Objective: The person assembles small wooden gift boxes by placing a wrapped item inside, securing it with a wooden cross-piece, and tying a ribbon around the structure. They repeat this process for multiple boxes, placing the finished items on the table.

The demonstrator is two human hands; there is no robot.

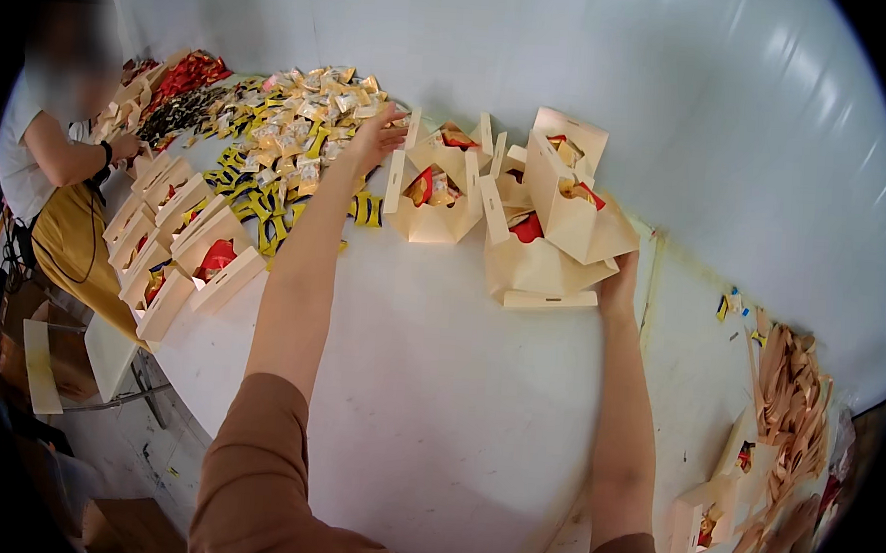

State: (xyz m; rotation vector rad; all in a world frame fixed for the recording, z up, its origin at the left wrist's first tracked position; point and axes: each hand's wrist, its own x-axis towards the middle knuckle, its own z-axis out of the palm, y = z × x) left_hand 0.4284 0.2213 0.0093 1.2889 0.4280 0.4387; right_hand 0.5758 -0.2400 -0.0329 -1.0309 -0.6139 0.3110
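My left hand point(372, 141) reaches far forward with fingers stretched out and nothing in it. It is beside a pair of cream cardboard boxes point(432, 221), which hold small red and clear wrapped packets. My right hand point(618, 284) grips the right edge of a cream box point(538, 277) at the front of a tight cluster; some of its fingers are hidden behind the cardboard. A tilted box point(581, 232) leans over that one, and another box point(586, 134) stands behind. Red packets show through their cut-out openings.
Wrapped snacks point(306, 119) and yellow-and-blue packets point(257, 202) are heaped at the back left. Filled boxes point(225, 265) stand in rows by a co-worker point(53, 161). Peach ribbons point(792, 405) and more boxes point(695, 525) lie lower right on the white table point(436, 406). A pale wall rises behind.
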